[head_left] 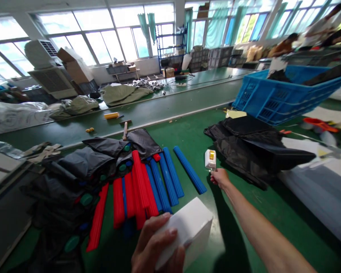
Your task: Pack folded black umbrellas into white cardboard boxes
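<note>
My left hand (pixel 159 240) is closed around a white box (pixel 189 223) at the bottom middle, its fingers across the top and side. My right hand (pixel 220 178) reaches out over the green table, pinching the near end of a small white object with a yellow patch (pixel 210 159); its exact kind is not clear. Left of that object lies a single blue ribbed tube (pixel 190 169). More blue tubes (pixel 170 176) and several red ribbed tubes (pixel 119 203) lie in a row beyond the left hand. To the right hand's right rests a pile of black fabric (pixel 244 148).
Black bags (pixel 76 163) with green and blue round ends cover the table's left side. A hammer (pixel 125 131) and a yellow cylinder (pixel 111 115) lie farther back. A blue crate (pixel 284 91) stands at the back right. People (pixel 315 32) are in the far right background.
</note>
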The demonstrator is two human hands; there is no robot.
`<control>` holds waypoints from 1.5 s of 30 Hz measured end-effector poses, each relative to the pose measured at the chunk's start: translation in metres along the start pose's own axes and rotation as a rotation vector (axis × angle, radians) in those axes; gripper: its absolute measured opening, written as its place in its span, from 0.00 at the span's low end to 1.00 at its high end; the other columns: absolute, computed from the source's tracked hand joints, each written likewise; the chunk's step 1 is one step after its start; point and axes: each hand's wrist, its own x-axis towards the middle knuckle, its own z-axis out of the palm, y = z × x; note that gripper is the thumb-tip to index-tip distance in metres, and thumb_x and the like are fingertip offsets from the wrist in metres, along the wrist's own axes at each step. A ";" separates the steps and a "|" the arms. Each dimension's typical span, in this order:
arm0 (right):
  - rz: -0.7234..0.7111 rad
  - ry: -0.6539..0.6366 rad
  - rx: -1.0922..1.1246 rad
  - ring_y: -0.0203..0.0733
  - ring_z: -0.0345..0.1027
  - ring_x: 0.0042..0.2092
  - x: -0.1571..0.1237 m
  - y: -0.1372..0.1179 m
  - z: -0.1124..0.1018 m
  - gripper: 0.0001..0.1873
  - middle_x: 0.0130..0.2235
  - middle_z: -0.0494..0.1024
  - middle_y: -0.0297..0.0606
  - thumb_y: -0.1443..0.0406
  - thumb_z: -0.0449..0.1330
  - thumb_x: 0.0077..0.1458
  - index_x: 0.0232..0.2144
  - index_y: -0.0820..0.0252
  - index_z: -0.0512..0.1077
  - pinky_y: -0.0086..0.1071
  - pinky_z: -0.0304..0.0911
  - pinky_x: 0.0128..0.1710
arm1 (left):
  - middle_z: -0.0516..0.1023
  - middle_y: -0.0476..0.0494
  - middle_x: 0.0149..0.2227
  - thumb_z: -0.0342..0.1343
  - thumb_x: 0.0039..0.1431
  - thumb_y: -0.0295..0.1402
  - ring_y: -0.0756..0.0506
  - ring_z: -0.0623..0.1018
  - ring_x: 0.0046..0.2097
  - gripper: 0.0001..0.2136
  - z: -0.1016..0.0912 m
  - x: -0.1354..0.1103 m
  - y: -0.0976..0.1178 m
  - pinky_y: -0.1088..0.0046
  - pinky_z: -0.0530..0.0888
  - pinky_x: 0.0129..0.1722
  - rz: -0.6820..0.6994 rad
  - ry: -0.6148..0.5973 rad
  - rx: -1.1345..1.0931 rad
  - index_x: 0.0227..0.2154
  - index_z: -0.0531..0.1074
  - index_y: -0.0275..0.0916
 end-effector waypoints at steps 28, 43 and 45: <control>-0.135 -0.400 0.135 0.28 0.53 0.11 -0.333 -0.016 -0.045 0.23 0.12 0.66 0.29 0.50 0.67 0.41 0.18 0.59 0.63 0.20 0.43 0.09 | 0.76 0.38 0.42 0.58 0.53 0.23 0.44 0.77 0.43 0.09 -0.002 -0.035 0.052 0.64 0.77 0.42 0.146 0.093 -0.119 0.39 0.73 0.36; -0.067 -0.579 0.184 0.26 0.50 0.09 -0.330 -0.023 -0.044 0.26 0.11 0.64 0.26 0.49 0.70 0.37 0.17 0.60 0.61 0.20 0.42 0.08 | 0.69 0.39 0.40 0.52 0.60 0.30 0.42 0.71 0.40 0.20 -0.040 0.000 0.059 0.61 0.76 0.38 0.290 -0.578 0.268 0.55 0.66 0.43; -0.140 -0.549 0.234 0.26 0.51 0.10 -0.329 -0.014 -0.038 0.26 0.13 0.66 0.27 0.47 0.69 0.39 0.19 0.60 0.62 0.21 0.45 0.09 | 0.68 0.38 0.40 0.51 0.60 0.31 0.41 0.71 0.41 0.20 -0.038 0.002 0.059 0.60 0.76 0.38 0.271 -0.590 0.272 0.56 0.66 0.41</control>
